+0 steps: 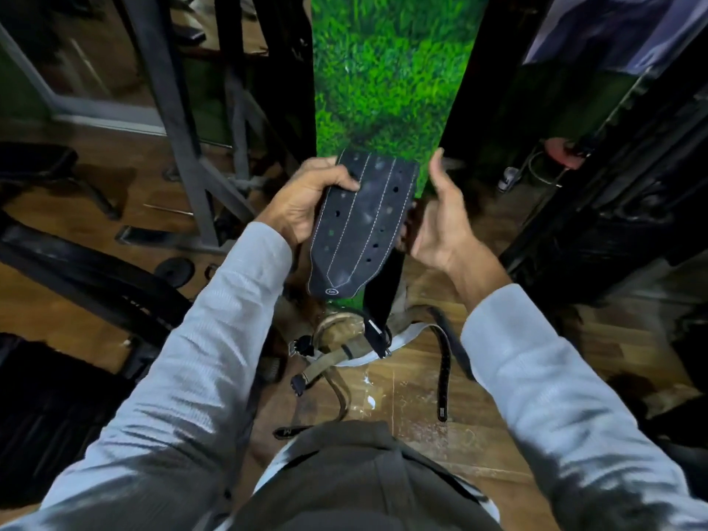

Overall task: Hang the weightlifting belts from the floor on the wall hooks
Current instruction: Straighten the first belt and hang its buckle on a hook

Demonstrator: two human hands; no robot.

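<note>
Black weightlifting belt point(358, 224) with white stitching and punched holes, lifted clear of the floor point(417, 396) and held flat before a green grass-print panel point(383, 70), apparently to sort out its ends ahead of hanging. Left hand point(306, 203) clamped on the belt's left edge, thumb on top, fingers point(346, 182) curled over the face. Right hand point(440, 220) at the opposite edge, palm open, fingers point(436, 162) spread and pointing up, only the lower ones seeming to touch the back. Buckle end point(377, 335) dangling below the fingers. More belts point(344, 358) lying tangled on the wood floor beneath. No wall hooks in view.
</note>
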